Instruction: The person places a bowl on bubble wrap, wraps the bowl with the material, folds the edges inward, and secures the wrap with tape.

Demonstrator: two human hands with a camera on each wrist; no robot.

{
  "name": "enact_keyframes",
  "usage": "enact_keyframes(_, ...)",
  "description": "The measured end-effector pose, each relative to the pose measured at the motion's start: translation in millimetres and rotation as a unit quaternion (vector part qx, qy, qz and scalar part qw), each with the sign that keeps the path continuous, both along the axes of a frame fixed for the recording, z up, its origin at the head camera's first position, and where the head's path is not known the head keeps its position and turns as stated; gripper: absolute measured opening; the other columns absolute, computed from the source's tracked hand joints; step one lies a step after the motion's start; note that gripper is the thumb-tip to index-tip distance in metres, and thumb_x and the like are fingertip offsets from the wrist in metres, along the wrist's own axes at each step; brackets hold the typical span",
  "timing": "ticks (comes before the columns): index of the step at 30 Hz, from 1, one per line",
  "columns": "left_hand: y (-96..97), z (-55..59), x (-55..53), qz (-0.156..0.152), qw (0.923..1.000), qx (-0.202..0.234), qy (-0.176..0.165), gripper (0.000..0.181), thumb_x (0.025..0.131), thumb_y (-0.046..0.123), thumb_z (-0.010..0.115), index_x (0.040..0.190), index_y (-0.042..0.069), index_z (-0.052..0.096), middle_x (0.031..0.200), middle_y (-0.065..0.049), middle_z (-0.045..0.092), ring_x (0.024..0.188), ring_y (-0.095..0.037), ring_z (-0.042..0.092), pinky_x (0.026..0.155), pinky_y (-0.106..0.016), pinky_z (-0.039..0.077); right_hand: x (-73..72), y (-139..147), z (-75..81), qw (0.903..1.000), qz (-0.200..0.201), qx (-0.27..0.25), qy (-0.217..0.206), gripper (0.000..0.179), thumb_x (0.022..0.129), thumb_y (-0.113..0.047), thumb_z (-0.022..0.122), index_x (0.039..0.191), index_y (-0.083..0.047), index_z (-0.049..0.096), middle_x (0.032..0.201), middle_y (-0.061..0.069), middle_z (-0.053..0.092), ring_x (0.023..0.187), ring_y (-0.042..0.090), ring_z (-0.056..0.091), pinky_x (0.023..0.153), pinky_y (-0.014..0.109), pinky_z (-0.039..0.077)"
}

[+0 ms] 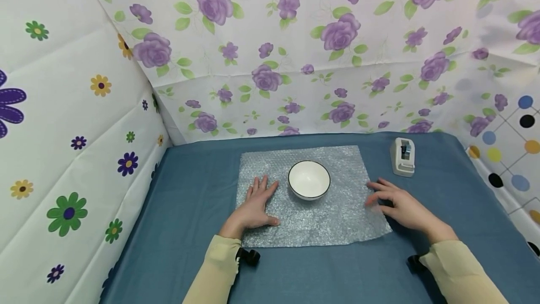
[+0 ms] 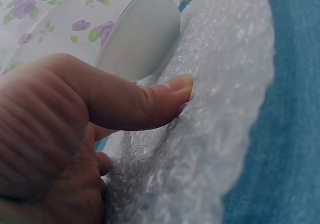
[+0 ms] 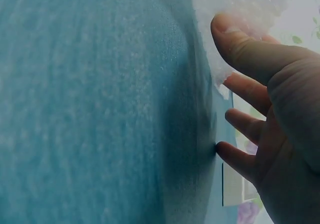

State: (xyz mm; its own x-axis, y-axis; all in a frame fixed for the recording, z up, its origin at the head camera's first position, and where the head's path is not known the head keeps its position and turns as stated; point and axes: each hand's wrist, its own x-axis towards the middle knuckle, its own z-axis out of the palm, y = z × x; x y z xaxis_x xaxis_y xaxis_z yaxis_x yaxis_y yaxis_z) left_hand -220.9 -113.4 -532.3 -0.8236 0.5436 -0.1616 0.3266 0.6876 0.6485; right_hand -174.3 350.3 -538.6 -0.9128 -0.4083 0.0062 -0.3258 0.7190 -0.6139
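The step in hand looks like steadying the clear, crinkled bubble-wrap sheet (image 1: 325, 219) beneath the round white ceramic bowl with a thin dark rim (image 1: 309, 180). Done well, it calls for light, even pressure along the sheet's left side, while the opposite side is handled gently so the bowl neither slides nor tips.

The left hand (image 1: 253, 208) lies there with fingers spread and thumb stretched out, resting on the plastic. The right hand (image 1: 401, 205) is at the sheet's right edge, fingers parted and slightly bent, thumb apart from them; no pinch shows.

The bowl stands upright on the sheet, toward the far edge of the desk covered in matte blue cloth (image 1: 198, 201). Its smooth glaze contrasts with the glinting, pebbled wrap. Near the desk's far right corner stands a blocky off-white tape dispenser (image 1: 402, 165).
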Motion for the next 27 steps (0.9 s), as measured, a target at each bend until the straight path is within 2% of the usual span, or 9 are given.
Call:
enact_keyframes(6,0.7,0.4,-0.2,-0.001,1.0,0.004,-0.005,0.113,0.085,0.028,0.093,0.172,0.01,0.023,0.177,-0.022,-0.005,0.161,-0.044,-0.017,0.128,-0.063,-0.003,-6.7,0,-0.7,0.9999,-0.012,-0.004,-0.004,0.038,0.097,0.002,0.075,0.112,-0.033,0.079,0.162,0.024,0.047,0.156,0.058,0.019,0.112,0.08,0.027)
enact_keyframes(10,0.7,0.4,0.0,0.0,1.0,0.003,-0.006,0.113,0.085,0.028,0.093,0.172,0.01,0.023,0.177,-0.022,-0.005,0.161,-0.044,-0.017,0.128,-0.063,-0.003,-10.8,-2,-1.5,0.9996,-0.016,-0.016,0.013,0.036,0.1,0.001,0.072,0.11,-0.034,0.079,0.16,0.022,0.051,0.156,0.056,0.021,0.113,0.078,0.028)
enact_keyframes(16,-0.3,0.5,0.1,0.0,1.0,0.003,-0.007,0.113,0.085,0.028,0.093,0.172,0.01,0.023,0.177,-0.023,-0.005,0.161,-0.044,-0.016,0.128,-0.063,-0.003,-19.1,-9,-3.7,0.9985,-0.027,-0.017,0.045,0.032,0.099,0.001,0.074,0.113,-0.027,0.079,0.151,0.019,0.06,0.152,0.053,0.032,0.114,0.075,0.031)
enact_keyframes(22,-0.8,-0.9,-0.1,-0.003,1.0,-0.001,-0.003,0.112,0.086,0.029,0.093,0.172,0.01,0.023,0.177,-0.022,-0.005,0.161,-0.044,-0.016,0.129,-0.062,-0.003,-26.7,-13,-9.3,0.9983,-0.04,-0.011,0.041,0.02,0.099,-0.006,0.077,0.113,-0.021,0.079,0.149,0.018,0.062,0.151,0.052,0.034,0.116,0.072,0.032)
enact_keyframes(27,-0.9,-2.9,-0.8,-0.003,1.0,-0.001,0.001,0.113,0.085,0.029,0.093,0.172,0.008,0.023,0.177,-0.023,-0.004,0.161,-0.045,-0.016,0.129,-0.062,-0.002,-31.3,-16,-11.9,0.9972,-0.058,-0.026,0.04,0.009,0.1,-0.024,0.079,0.108,-0.021,0.079,0.147,0.017,0.064,0.15,0.049,0.037,0.116,0.07,0.032)
